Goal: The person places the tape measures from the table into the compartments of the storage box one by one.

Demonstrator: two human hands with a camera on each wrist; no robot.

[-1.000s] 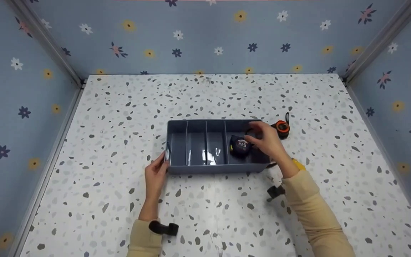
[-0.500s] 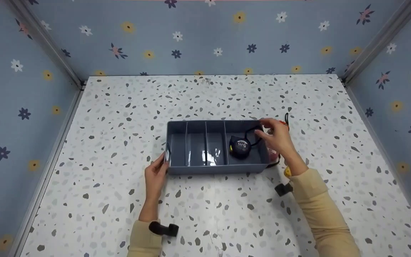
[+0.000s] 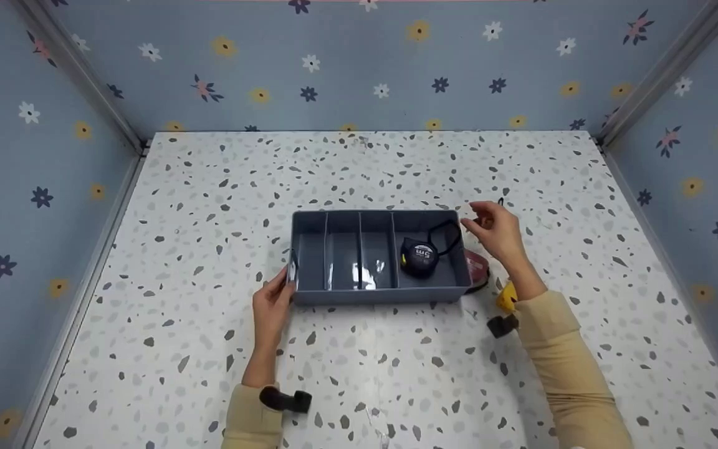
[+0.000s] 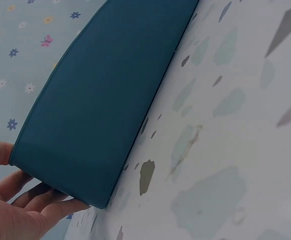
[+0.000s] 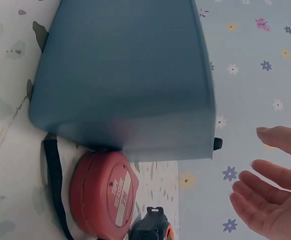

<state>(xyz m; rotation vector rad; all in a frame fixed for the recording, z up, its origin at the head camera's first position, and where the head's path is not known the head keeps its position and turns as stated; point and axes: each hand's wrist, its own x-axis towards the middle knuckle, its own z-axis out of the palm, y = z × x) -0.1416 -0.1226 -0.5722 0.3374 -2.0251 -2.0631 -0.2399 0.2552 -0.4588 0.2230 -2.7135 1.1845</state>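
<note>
My left hand holds the left end of a grey four-compartment storage box. In the left wrist view its thumb is at the rim and its bent fingers lie along the end wall. A black 5 m tape measure lies in the rightmost compartment, its wrist strap looped toward the right wall. Just right of the box, my right hand hovers with relaxed fingers and nothing between them. Beneath it, an orange-and-black tape measure is mostly hidden in the head view. A red tape measure sits against the box's right end.
A yellow tape measure lies near the right wrist, partly covered by the sleeve. The speckled white table is bounded by flower-patterned panels at the back and both sides.
My right hand has moved out of the right compartment, away from the black tape measure's strap, to just beyond the box's right end. The left hand and box have stayed in place.
</note>
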